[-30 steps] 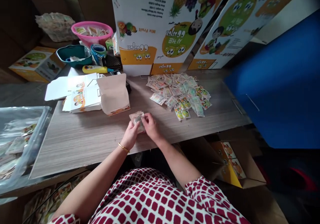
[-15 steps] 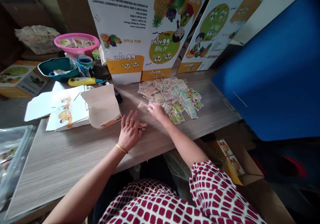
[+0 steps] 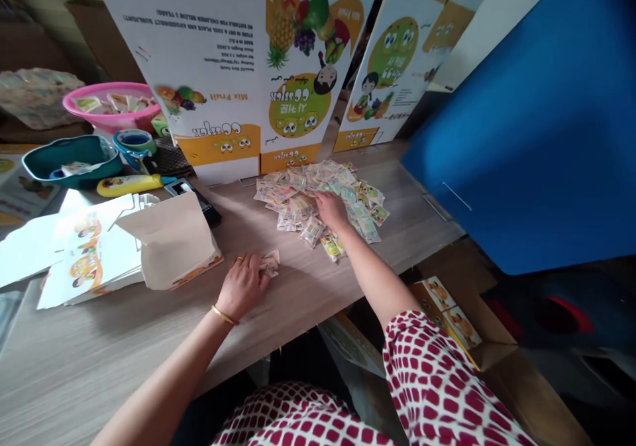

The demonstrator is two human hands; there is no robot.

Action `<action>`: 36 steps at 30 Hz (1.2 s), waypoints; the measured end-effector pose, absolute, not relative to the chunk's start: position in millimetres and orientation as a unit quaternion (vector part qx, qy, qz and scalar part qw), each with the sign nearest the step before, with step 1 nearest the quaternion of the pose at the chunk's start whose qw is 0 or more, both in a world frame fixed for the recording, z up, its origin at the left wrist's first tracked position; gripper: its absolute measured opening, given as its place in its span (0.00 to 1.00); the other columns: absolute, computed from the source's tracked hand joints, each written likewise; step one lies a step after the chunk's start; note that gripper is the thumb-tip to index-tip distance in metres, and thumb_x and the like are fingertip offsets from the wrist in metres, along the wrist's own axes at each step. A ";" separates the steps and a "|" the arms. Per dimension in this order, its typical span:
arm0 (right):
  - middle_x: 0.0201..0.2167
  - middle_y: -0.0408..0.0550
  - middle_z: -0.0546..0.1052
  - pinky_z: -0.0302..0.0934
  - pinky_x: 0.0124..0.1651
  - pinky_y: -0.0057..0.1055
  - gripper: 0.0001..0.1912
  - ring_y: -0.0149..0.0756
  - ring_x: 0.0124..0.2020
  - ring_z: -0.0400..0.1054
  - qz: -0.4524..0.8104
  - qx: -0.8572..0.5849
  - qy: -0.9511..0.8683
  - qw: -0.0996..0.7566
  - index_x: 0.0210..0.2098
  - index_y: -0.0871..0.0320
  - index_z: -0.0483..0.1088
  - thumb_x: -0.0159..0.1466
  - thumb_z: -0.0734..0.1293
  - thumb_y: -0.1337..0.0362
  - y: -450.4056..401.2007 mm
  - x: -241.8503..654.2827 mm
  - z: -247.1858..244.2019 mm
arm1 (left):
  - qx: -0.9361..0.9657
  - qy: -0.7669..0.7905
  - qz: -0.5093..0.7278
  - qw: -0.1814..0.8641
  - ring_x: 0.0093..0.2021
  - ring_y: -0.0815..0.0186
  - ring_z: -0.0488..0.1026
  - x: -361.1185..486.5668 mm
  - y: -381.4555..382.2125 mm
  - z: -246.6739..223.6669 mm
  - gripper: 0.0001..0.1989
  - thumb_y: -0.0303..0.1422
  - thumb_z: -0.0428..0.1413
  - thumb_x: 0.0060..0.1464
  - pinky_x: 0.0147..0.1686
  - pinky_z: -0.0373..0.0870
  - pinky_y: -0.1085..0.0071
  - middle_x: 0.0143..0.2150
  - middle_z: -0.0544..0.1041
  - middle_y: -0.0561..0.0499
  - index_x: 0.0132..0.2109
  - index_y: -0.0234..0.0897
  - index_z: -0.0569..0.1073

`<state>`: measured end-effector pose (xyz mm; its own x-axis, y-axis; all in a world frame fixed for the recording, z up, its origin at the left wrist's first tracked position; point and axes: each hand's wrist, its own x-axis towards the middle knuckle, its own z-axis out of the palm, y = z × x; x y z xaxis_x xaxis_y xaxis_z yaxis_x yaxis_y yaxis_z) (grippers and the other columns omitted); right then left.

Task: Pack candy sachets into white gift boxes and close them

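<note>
Both grips: cannot tell.
Left hand [image 3: 242, 288]: laid against loose sachets [image 3: 271, 262].
Right hand [image 3: 330, 211]: on the sachet pile [image 3: 362, 201].
Table edge [image 3: 309, 325]: nearer the body than either hand.
Bare wood [image 3: 298, 268]: between hands.
Cartons [image 3: 298, 116]: beyond right hand.

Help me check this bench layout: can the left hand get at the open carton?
Likely yes: the open carton sits close to the left hand, and I see nothing standing between them.

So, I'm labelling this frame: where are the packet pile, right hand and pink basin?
Packet pile [image 3: 299, 205], head view: left-side packets.
Right hand [image 3: 332, 210], head view: back of hand.
Pink basin [image 3: 114, 122], head view: front wall.
</note>
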<state>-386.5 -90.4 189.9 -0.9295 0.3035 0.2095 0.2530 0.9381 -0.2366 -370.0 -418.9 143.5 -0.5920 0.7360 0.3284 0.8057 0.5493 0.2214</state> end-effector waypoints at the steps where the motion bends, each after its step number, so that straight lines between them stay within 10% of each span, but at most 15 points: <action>1: 0.57 0.54 0.78 0.59 0.62 0.37 0.22 0.43 0.58 0.69 0.110 -0.126 -0.976 0.136 0.61 0.59 0.72 0.75 0.54 0.67 -101.1 -384.5 190.2 | -0.442 -0.873 -0.176 0.101 0.48 0.45 0.76 -367.7 -419.4 143.5 0.11 0.31 0.53 0.60 0.52 0.71 0.49 0.43 0.79 0.36 0.49 0.33 0.72; 8: 0.45 0.55 0.79 0.60 0.55 0.34 0.18 0.42 0.49 0.71 0.172 0.018 -0.977 0.126 0.45 0.59 0.75 0.76 0.57 0.57 -196.8 -378.8 184.4 | -0.458 -0.844 -0.229 0.159 0.77 0.42 0.48 -354.5 -422.5 147.3 0.10 0.30 0.57 0.58 0.73 0.39 0.35 0.75 0.57 0.35 0.47 0.37 0.73; 15: 0.34 0.44 0.78 0.63 0.40 0.30 0.09 0.35 0.33 0.70 0.475 -0.216 -0.836 0.170 0.39 0.57 0.72 0.69 0.65 0.58 -146.8 -422.3 176.2 | -0.448 -0.851 -0.228 0.154 0.77 0.46 0.48 -350.4 -425.8 147.5 0.07 0.29 0.56 0.60 0.73 0.43 0.38 0.74 0.60 0.35 0.46 0.36 0.72; 21: 0.41 0.50 0.79 0.62 0.50 0.33 0.10 0.38 0.42 0.71 0.393 -0.265 -0.808 0.348 0.42 0.58 0.73 0.68 0.62 0.61 -113.0 -410.8 185.7 | -0.452 -0.845 -0.234 0.162 0.77 0.45 0.49 -349.6 -425.9 145.3 0.08 0.29 0.57 0.59 0.73 0.44 0.38 0.73 0.62 0.34 0.46 0.36 0.71; 33: 0.42 0.51 0.80 0.69 0.50 0.35 0.16 0.40 0.44 0.76 0.686 -0.179 -0.677 0.196 0.44 0.56 0.66 0.63 0.67 0.51 -259.9 -352.9 133.7 | -0.337 -0.876 -0.296 0.175 0.78 0.41 0.40 -334.7 -427.6 158.3 0.08 0.31 0.55 0.59 0.72 0.46 0.39 0.78 0.46 0.32 0.46 0.35 0.68; 36: 0.40 0.48 0.80 0.71 0.47 0.35 0.20 0.39 0.41 0.76 0.748 -0.184 -0.623 0.135 0.44 0.55 0.65 0.61 0.69 0.48 -276.9 -339.0 123.5 | -0.338 -0.891 -0.263 0.149 0.72 0.41 0.58 -339.9 -426.3 156.6 0.08 0.31 0.56 0.58 0.68 0.55 0.41 0.69 0.65 0.31 0.44 0.36 0.68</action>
